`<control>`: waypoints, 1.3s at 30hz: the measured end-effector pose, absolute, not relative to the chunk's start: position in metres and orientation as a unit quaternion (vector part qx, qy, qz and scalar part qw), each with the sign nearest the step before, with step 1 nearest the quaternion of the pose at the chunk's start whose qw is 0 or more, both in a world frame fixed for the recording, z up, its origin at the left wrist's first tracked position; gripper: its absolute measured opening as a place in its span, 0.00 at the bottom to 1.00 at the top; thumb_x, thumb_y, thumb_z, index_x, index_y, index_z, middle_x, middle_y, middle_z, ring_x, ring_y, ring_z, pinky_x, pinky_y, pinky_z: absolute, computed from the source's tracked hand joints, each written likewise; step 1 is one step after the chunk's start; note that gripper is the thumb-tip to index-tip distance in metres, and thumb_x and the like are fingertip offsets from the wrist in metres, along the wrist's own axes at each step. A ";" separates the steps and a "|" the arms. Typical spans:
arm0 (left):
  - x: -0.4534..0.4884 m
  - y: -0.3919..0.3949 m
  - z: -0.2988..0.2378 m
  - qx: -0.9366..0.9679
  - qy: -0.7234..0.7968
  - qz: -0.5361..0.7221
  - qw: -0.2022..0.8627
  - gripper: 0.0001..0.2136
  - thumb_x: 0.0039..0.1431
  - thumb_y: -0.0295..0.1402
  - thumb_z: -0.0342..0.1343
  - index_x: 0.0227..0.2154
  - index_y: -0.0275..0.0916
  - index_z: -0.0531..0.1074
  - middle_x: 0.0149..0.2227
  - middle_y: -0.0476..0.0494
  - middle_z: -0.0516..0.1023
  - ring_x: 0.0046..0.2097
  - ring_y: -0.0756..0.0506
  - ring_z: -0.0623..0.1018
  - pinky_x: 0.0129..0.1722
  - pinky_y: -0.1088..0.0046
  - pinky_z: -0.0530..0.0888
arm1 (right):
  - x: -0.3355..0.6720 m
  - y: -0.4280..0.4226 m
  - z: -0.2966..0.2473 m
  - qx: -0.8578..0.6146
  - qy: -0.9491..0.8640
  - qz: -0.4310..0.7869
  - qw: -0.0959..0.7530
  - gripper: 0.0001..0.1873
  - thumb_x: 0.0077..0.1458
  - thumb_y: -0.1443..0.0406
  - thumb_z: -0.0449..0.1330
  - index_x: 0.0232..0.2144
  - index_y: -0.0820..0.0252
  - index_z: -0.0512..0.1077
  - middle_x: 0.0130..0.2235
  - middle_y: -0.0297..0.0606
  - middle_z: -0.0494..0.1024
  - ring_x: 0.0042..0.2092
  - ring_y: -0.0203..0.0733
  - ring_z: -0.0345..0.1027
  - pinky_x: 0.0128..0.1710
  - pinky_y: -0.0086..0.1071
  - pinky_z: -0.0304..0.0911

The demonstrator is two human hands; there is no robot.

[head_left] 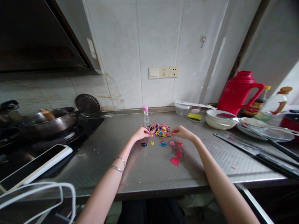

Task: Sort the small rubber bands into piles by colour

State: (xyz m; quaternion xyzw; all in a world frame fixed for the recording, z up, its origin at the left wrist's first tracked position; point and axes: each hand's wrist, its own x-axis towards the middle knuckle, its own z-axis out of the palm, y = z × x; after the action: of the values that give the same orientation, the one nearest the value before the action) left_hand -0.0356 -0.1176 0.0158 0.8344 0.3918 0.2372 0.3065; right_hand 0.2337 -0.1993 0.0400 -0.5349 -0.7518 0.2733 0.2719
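A pile of small multicoloured rubber bands [160, 130] lies on the steel counter. My left hand [141, 133] is at the pile's left edge, its fingers closed in a pinch. From the right side, my right hand [181, 133] touches the pile, fingertips pressed together; what either hand pinches is too small to make out. In a row nearer me lie little groups of bands: black [144, 144], yellow [152, 143], blue [163, 143], pink [172, 143] and red [179, 143]. A torn red and clear wrapper [175, 158] lies below them. Behind the pile stands a clear bottle with a pink cap [146, 114].
At left, a steel pan [54, 119] sits on the stove, with a white-edged device [35, 168] nearer me. Bowls [220, 124], a red thermos [239, 91], a long knife [245, 147] and a sponge [194, 116] occupy the right. Wall sockets [168, 72] are behind.
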 end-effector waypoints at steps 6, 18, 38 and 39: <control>-0.034 -0.128 0.024 0.852 0.388 0.204 0.286 0.11 0.42 0.34 0.57 0.27 0.31 0.76 0.26 0.44 0.76 0.28 0.49 0.71 0.32 0.75 0.66 | 0.234 -0.203 0.037 -0.509 -0.746 0.367 0.222 0.19 0.37 0.57 0.62 0.29 0.66 0.75 0.26 0.38 0.76 0.27 0.35 0.65 0.25 0.26 0.58; -0.033 -0.122 0.016 0.852 0.401 0.215 0.259 0.11 0.42 0.37 0.57 0.23 0.32 0.74 0.24 0.45 0.75 0.27 0.50 0.71 0.30 0.76 0.65 | 0.236 -0.199 0.035 -0.550 -0.730 0.307 0.266 0.17 0.40 0.60 0.58 0.30 0.67 0.75 0.24 0.35 0.74 0.24 0.33 0.61 0.23 0.25 0.55; -0.034 -0.117 0.010 0.850 0.389 0.237 0.263 0.12 0.46 0.36 0.52 0.24 0.32 0.75 0.26 0.44 0.76 0.29 0.49 0.72 0.30 0.76 0.65 | 0.226 -0.190 0.020 -0.542 -0.741 0.301 0.260 0.13 0.38 0.65 0.58 0.30 0.66 0.75 0.22 0.32 0.74 0.25 0.33 0.64 0.24 0.23 0.57; -0.034 -0.116 0.010 0.850 0.390 0.240 0.259 0.12 0.47 0.36 0.52 0.24 0.32 0.75 0.26 0.44 0.76 0.29 0.49 0.72 0.30 0.76 0.65 | 0.226 -0.191 0.023 -0.533 -0.735 0.319 0.271 0.14 0.39 0.65 0.57 0.31 0.66 0.74 0.23 0.34 0.75 0.26 0.33 0.64 0.24 0.24 0.57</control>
State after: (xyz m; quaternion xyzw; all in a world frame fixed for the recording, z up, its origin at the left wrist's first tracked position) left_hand -0.0336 -0.1163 0.0099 0.8504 0.3898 0.2400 0.2594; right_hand 0.2260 -0.1913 0.0228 -0.5334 -0.7351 0.3190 0.2709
